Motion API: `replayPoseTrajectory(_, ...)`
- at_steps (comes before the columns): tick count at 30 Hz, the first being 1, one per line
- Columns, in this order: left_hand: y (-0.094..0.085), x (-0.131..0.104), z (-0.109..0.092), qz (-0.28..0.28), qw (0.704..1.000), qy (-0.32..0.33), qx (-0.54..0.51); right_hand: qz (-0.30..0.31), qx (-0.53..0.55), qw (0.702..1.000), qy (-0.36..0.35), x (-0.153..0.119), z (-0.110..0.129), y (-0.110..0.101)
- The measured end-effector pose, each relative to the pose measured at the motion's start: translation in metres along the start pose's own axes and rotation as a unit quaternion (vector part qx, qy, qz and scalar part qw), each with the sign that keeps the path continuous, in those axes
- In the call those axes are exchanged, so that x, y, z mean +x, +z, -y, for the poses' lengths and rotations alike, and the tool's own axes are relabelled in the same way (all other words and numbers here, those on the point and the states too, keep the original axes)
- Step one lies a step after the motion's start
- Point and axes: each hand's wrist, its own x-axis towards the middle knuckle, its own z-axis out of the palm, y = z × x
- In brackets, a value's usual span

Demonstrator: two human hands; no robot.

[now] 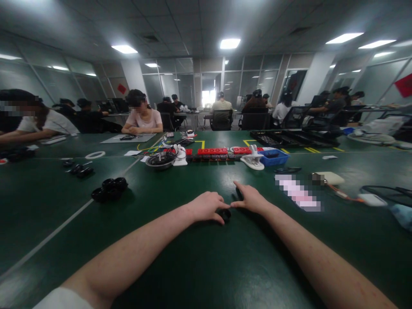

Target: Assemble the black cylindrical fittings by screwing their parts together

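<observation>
A small black round part (226, 215) lies on the green table in front of me. My left hand (207, 207) has its thumb and forefinger on either side of this part, gripping it from the left. To the right is my right hand (252, 198), its thumb and forefinger spread apart. The right thumb tip comes close to the left forefinger, just above the part. A dark patch shows between the right thumb and forefinger; whether it is an object or a shadow I cannot tell. A cluster of several similar black round parts (109, 189) sits off to the left.
Across the table runs a row of red and black power strips (212, 154), with a blue basket (275, 158) and white clamp (253, 159) at its right. A metal bowl (161, 161) stands left of it. Cables (389, 191) lie right. A person (143, 116) sits opposite.
</observation>
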Motion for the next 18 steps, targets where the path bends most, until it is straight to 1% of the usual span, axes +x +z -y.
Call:
replayPoseTrajectory(2, 0.001, 0.003, -0.004, -0.003, 1.000, 0.024, -0.011, -0.004, -0.008, 1.000, -0.003, 0.000, 0.000, 0.000)
replayPoseTrajectory(5, 0.002, 0.008, -0.010, -0.003, 0.999, 0.042, -0.013, -0.007, -0.007, 1.000, -0.007, 0.000, -0.001, 0.000)
replayPoseTrajectory(7, 0.003, 0.011, -0.013, 0.007, 0.999, 0.043, -0.010, -0.007, -0.002, 1.000, -0.010, 0.000, -0.001, 0.000)
replayPoseTrajectory(10, 0.004, 0.014, -0.013, 0.014, 1.000, 0.022, -0.016, -0.005, 0.005, 1.000, -0.013, 0.000, -0.002, 0.000)
replayPoseTrajectory(12, 0.004, 0.014, -0.008, 0.013, 1.000, -0.001, -0.021, -0.003, 0.008, 1.000, -0.014, 0.000, -0.003, 0.001)
replayPoseTrajectory(14, 0.003, 0.012, 0.000, 0.017, 0.999, -0.040, -0.023, -0.001, 0.012, 1.000, -0.017, 0.000, -0.003, 0.000)
replayPoseTrajectory(16, 0.002, 0.008, 0.012, 0.033, 0.994, -0.099, -0.025, 0.002, 0.014, 1.000, -0.020, -0.001, -0.003, 0.000)
replayPoseTrajectory(18, 0.001, 0.001, 0.030, 0.059, 0.982, -0.175, -0.026, 0.005, 0.015, 1.000, -0.023, -0.001, -0.003, -0.001)
